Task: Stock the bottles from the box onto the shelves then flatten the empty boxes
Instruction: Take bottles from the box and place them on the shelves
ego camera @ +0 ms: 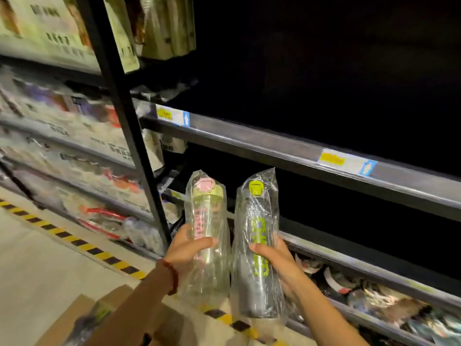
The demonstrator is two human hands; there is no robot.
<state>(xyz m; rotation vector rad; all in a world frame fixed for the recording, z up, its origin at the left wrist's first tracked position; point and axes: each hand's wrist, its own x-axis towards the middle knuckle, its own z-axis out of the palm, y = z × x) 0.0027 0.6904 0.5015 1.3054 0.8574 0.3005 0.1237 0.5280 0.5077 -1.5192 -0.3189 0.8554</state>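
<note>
My left hand grips a clear bottle with a green-and-pink lid, wrapped in a plastic bag. My right hand grips a grey bottle with a yellow-green lid and lettering, also bagged. Both bottles stand upright side by side in front of a dark shelf opening. The open cardboard box sits at the bottom left, below my left forearm, with wrapped items dimly visible inside.
Grey shelf rails with yellow price tags cross the right side. A black upright post divides the bays. Packaged goods fill the left shelves and the lowest right shelf. Yellow-black floor tape runs along the shelving.
</note>
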